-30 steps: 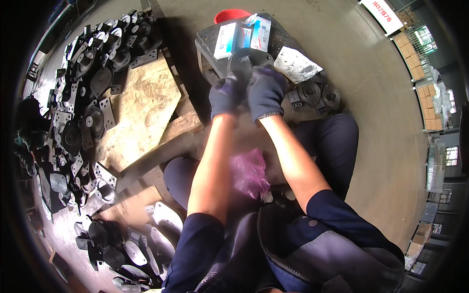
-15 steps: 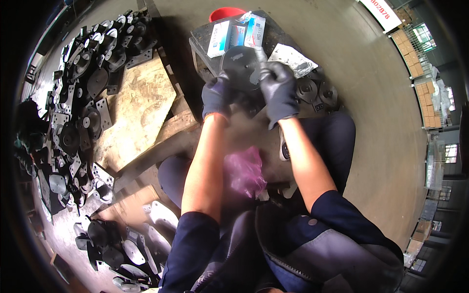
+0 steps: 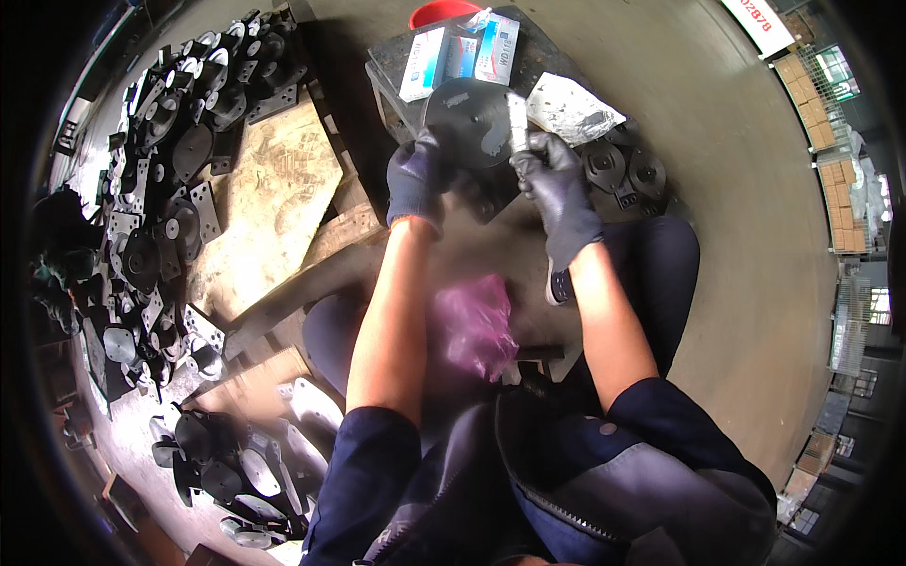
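Note:
A dark round metal plate is held tilted over the front of a small dark bench. Grey smears mark its face near the upper left and the lower right. My left hand, in a dark glove, is closed on the plate's left edge. My right hand, gloved as well, is closed round the lower end of a slim, pale silver-white tool, whose exact kind I cannot make out. The tool stands upright beside the plate's right edge; whether they touch I cannot tell.
Blue-and-white boxes, a red bowl and a stained white sheet are at the bench. More round metal parts lie right of it. Black metal parts crowd a wooden board at left. A pink plastic bag lies between my legs.
My right hand has moved right and slightly down, and the pale tool has shifted right, off the plate's face. The left hand stays at the plate's edge. The whole view has shifted slightly.

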`<state>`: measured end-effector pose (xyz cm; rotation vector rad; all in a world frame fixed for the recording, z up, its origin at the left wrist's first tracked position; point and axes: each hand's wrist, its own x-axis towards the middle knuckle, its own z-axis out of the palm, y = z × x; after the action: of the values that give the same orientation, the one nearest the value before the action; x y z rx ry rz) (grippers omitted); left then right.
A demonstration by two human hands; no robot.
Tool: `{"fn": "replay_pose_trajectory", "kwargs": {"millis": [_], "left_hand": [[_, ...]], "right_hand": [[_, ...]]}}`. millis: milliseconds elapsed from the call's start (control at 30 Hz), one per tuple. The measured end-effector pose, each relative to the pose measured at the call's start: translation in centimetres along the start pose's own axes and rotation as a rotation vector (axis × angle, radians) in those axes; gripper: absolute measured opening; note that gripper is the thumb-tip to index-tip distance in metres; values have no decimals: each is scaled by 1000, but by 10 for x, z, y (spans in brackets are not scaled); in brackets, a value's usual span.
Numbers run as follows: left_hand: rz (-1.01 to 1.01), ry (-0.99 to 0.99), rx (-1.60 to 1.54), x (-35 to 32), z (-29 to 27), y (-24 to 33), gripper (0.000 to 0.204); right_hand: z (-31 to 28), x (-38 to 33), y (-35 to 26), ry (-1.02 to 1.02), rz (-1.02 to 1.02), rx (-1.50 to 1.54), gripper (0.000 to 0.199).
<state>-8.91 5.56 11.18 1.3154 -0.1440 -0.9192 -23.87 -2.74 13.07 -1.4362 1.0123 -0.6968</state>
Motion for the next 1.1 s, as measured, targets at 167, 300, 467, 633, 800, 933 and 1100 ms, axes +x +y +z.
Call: {"fn": "replay_pose_trajectory", "kwargs": {"millis": [167, 300, 467, 633, 800, 933, 1100], "left_hand": [[-29, 23, 10, -2, -2, 6, 38], [-51, 39, -11, -4, 1, 10, 38], [-31, 33, -52, -5, 4, 10, 39], [-78, 24, -35, -4, -2, 15, 35], [-115, 3, -75, -2, 0, 14, 33], [-82, 18, -64, -1, -2, 11, 38], [-101, 26, -42, -7, 3, 16, 40]], "right_hand": [[36, 4, -2, 257, -508, -585, 8], [41, 13, -8, 276, -593, -792, 14], [63, 15, 9, 707, -572, -1546, 12], [54, 15, -16, 346, -687, -1019, 12], [59, 26, 4, 280, -628, -636, 11], [62, 19, -3, 206, -662, -1094, 10], [64, 19, -2, 95, -594, -1159, 6]]}}
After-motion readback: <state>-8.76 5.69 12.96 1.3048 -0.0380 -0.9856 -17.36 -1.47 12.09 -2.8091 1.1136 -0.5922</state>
